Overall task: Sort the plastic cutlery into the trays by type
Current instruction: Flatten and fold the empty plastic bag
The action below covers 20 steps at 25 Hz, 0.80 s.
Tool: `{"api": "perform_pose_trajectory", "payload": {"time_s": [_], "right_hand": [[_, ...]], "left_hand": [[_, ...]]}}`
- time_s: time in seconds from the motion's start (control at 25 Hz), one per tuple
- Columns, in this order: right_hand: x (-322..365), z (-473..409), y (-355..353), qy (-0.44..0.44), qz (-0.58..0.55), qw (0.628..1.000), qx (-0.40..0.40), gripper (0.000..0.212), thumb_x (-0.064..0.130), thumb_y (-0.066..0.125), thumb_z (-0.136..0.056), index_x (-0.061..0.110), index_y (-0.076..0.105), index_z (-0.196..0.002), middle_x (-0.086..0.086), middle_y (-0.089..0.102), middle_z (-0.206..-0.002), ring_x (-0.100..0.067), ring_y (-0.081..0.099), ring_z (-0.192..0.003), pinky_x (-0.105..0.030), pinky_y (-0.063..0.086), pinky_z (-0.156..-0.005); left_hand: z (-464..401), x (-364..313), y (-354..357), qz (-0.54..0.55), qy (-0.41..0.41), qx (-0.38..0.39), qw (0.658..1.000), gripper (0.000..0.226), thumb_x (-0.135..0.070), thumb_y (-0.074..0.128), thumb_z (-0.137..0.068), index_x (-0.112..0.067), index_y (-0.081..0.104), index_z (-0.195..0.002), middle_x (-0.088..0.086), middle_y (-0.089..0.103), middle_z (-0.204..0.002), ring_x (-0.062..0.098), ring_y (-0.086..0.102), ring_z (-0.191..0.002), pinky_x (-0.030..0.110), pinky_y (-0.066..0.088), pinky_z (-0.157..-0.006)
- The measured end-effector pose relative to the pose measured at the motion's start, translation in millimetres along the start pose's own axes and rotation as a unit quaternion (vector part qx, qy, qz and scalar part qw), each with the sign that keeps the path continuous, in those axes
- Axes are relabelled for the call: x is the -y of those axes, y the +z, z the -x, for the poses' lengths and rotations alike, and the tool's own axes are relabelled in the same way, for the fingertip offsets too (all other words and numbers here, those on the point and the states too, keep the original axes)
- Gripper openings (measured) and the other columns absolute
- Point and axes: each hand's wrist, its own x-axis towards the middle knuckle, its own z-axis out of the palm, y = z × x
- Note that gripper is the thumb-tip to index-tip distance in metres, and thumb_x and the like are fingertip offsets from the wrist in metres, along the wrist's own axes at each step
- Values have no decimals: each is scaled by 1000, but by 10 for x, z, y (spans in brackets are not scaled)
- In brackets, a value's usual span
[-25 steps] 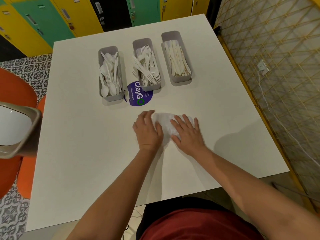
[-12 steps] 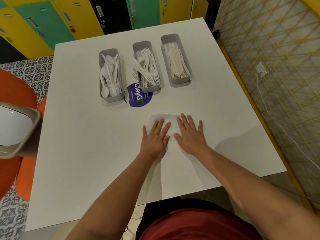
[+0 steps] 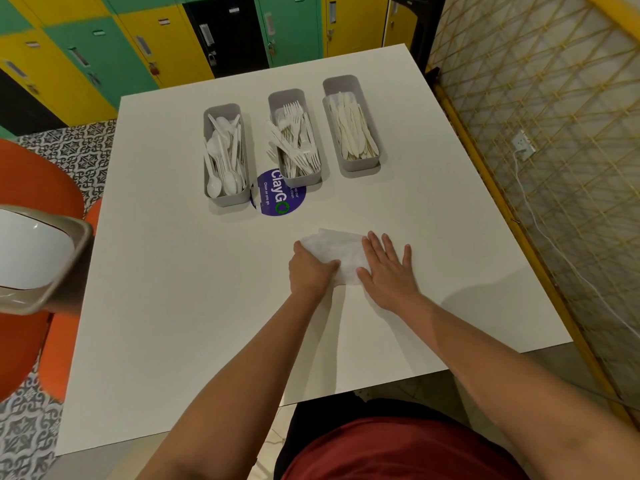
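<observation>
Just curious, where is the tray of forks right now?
In the head view, the fork tray is the middle of three, between the spoon tray and knife tray, its near end over a purple sticker.

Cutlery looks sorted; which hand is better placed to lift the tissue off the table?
Left, probably. The left hand already curls over the tissue's near-left edge in a grip, while the right hand lies flat on it, only pressing.

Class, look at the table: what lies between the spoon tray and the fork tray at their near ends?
A round purple sticker on the table, partly under the spoon tray and the fork tray, in the head view.
</observation>
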Motion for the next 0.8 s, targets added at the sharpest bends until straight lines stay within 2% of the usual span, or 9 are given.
{"api": "perform_pose_trajectory", "payload": {"time_s": [0.16, 0.28, 0.32, 0.4, 0.48, 0.56, 0.64, 0.68, 0.8], "right_hand": [[-87, -1, -14, -16, -6, 1000, 1, 63, 43, 24, -99, 20, -3, -150, 4, -9, -159, -17, -8, -147, -52, -4, -116], [18, -4, -114, 1, -188, 978, -87, 58, 37, 41, -97, 18, 20, -148, -2, 11, -158, -20, 13, -145, -43, 13, -116], [83, -24, -183, 35, -316, 940, -124, 51, 33, 46, -96, 15, 34, -142, -6, 25, -153, -22, 30, -138, -37, 26, -112], [230, -57, -407, 113, -574, 804, -106, 35, 35, 46, -96, 15, 51, -124, -9, 51, -130, -22, 55, -105, -32, 45, -89], [306, -47, -634, 150, -737, 657, 48, 41, 48, 36, -97, 16, 56, -113, -7, 63, -103, -20, 60, -84, -33, 47, -76], [266, -1, -740, 157, -776, 593, 145, 45, 51, 36, -95, 15, 60, -108, -6, 68, -88, -20, 64, -78, -35, 49, -79], [203, 4, -736, 175, -769, 595, 156, 33, 37, 45, -96, 9, 57, -107, -11, 67, -88, -22, 63, -79, -37, 49, -85], [183, 2, -716, 183, -741, 630, 142, 29, 27, 49, -95, 4, 54, -112, -13, 64, -95, -23, 61, -84, -38, 48, -88], [193, -7, -668, 125, -620, 767, 107, 21, 6, 53, -92, 10, 58, -112, -8, 61, -102, -16, 58, -81, -26, 50, -72]], "left_hand": [[-24, -29, -36, 25, -4, 36, 999, 24, -15, 57, -83, -3, 64, -103, 15, 67, -104, 30, 63, -95, 31, 49, -79], [70, -113, -101, 106, 70, -72, 989, 8, -7, 51, -87, -5, 57, -91, 3, 60, -82, 17, 53, -73, 15, 40, -64], [117, -149, -146, 134, 104, -112, 979, 7, -2, 49, -86, -6, 54, -87, -1, 56, -75, 13, 48, -67, 8, 37, -58], [154, -158, -204, 131, 216, -140, 958, 21, 6, 49, -78, -4, 60, -92, 2, 61, -81, 13, 50, -70, 6, 39, -62], [121, -80, -168, 8, 398, -115, 910, 38, 9, 52, -64, 0, 65, -99, 13, 68, -96, 24, 59, -84, 25, 47, -84], [63, 35, -142, -152, 543, -88, 821, 41, 5, 59, -55, -2, 68, -94, 14, 70, -95, 29, 67, -90, 51, 47, -90], [27, 123, -163, -221, 586, -72, 777, 37, -2, 64, -56, -9, 70, -91, 10, 72, -93, 27, 70, -91, 58, 42, -91], [24, 155, -174, -224, 583, -56, 779, 34, -5, 66, -59, -10, 71, -93, 8, 72, -92, 26, 71, -88, 57, 41, -93], [99, 184, -225, -173, 513, 0, 841, 31, -30, 60, -73, -11, 71, -95, 7, 74, -85, 30, 68, -73, 46, 49, -92]]}}
